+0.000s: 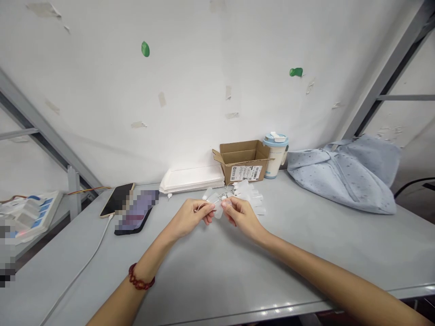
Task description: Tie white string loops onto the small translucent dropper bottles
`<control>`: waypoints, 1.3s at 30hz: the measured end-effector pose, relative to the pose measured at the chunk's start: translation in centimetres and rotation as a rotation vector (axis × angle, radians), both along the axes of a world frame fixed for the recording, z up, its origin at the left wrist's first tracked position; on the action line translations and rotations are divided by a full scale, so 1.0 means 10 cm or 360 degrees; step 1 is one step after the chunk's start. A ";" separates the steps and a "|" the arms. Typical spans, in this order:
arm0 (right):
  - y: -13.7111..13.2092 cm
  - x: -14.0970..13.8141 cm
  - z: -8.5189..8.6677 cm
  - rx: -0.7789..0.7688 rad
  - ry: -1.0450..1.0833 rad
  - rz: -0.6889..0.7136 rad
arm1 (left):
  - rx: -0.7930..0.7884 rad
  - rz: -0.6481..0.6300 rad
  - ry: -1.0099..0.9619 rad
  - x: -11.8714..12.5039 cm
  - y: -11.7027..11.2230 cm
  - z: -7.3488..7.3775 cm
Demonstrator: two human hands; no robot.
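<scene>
Over the grey table, my two hands are close together. My left hand (194, 216) is closed, thumb against fingers, on a thin white cord (200, 206) that curves out from its fingertips. A hand's breadth to its right, my right hand (244, 218) pinches a small white piece (223, 198), partly hidden by the fingers. Behind the right hand lies a heap of flat, translucent white pieces with rounded ends (250, 194). A few similar pieces (208, 194) lie just beyond the fingertips; whether they join the cord I cannot tell.
An open cardboard box (246, 171) stands behind the heap, beside a lidded cup (274, 156). White flat trays (192, 177) lie left of the box. Two phones, one black (117, 200) and one with a lit screen (137, 210), lie left; a blue cloth bag (343, 176) lies right.
</scene>
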State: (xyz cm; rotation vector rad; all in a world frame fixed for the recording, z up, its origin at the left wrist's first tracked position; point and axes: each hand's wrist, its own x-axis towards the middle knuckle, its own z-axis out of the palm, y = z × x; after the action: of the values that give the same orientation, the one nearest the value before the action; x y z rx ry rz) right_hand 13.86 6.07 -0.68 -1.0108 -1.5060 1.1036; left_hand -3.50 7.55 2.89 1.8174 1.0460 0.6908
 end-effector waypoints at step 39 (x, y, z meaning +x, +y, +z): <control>0.33 0.23 -0.17 0.0686 -0.1404 -0.0734 | 0.0891 0.0829 0.1482 -0.85 0.63 -0.46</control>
State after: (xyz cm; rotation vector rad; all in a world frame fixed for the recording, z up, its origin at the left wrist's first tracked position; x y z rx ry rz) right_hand 16.21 9.33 -2.34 -1.5141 -1.9162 -0.0515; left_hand -11.98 13.86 -1.71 2.4548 2.1550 0.4299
